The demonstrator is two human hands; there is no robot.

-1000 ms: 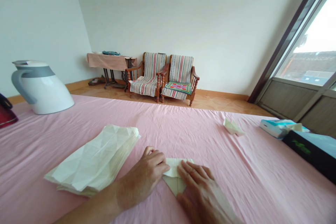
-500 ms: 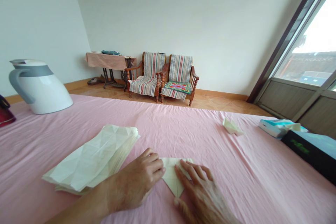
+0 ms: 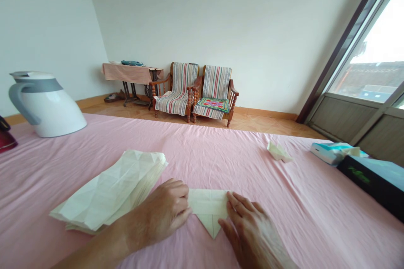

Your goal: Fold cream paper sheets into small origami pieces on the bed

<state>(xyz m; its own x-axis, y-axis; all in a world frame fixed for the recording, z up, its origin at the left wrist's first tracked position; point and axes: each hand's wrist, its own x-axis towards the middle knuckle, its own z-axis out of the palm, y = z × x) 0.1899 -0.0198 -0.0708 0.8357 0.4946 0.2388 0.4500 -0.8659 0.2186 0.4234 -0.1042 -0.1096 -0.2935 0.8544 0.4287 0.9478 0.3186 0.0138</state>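
A pale folded sheet of paper (image 3: pixel 208 204) lies on the pink cloth in front of me, a straight band across its top and a triangular point towards me. At its left end, my left hand (image 3: pixel 160 210) has curled fingers closed on the edge; the fingertips are partly hidden. My right hand (image 3: pixel 252 225) rests at the right end, fingers stretched out and touching the paper, thumb apart near the lower edge. Left of the hands is a thick stack of creased paper sheets (image 3: pixel 110 189), partly behind my left forearm.
A white and grey jug (image 3: pixel 57 107) stands at the left, beside a red object (image 3: pixel 6 138) cut off by the frame. A small folded paper piece (image 3: pixel 279 152) lies at the far right, near a tissue pack (image 3: pixel 328 151) and a black box (image 3: pixel 369 180). Two chairs stand beyond.
The upper part of the paper now shows as a wide band over the point. My right hand has slid right, from the paper's middle to its end; my left hand has shifted slightly left.
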